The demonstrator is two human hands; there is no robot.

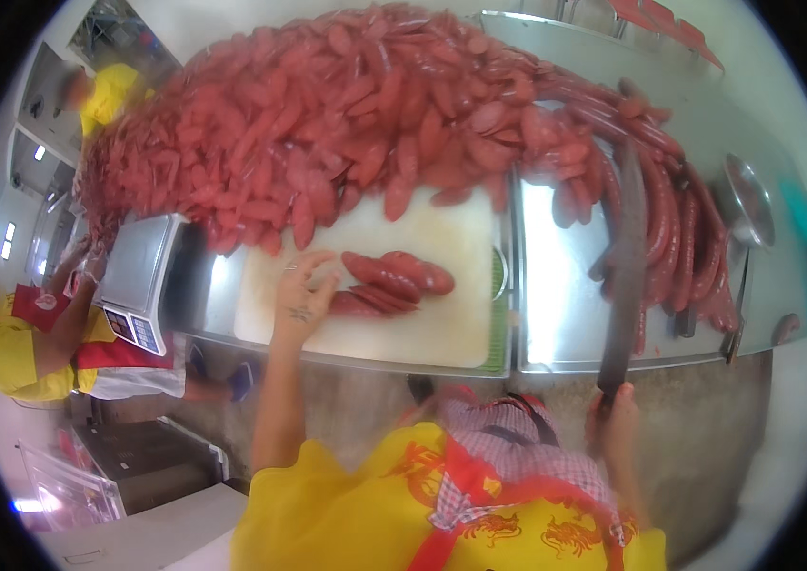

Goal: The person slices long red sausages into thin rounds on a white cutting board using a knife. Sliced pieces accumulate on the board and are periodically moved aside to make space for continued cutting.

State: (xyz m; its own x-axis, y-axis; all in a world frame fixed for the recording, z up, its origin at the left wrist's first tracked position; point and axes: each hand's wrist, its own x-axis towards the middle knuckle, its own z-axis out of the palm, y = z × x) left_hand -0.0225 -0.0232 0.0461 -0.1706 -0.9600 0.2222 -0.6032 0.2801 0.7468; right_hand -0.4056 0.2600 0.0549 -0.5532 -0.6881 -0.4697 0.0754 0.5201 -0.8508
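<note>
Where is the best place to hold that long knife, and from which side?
Probably by its handle, from the person's near side: the long blade points away from the body, leaving the handle end nearest, where the right hand grips it.

The silvery metal desk [540, 328] is smooth and glossy, throwing back bright light, while the white rectangular plastic cutting board [441, 338] looks smooth and nearly matt. The long, dark grey metal knife blade [623, 276] has a dull finish. Whole, long red sausages [662, 228] show shiny, taut skins; the heaped red oval sausage slices [327, 114] look moist. The round silvery metal bowl [752, 202] is polished; the yellow printed cloth shirt [346, 509] looks matt.
</note>
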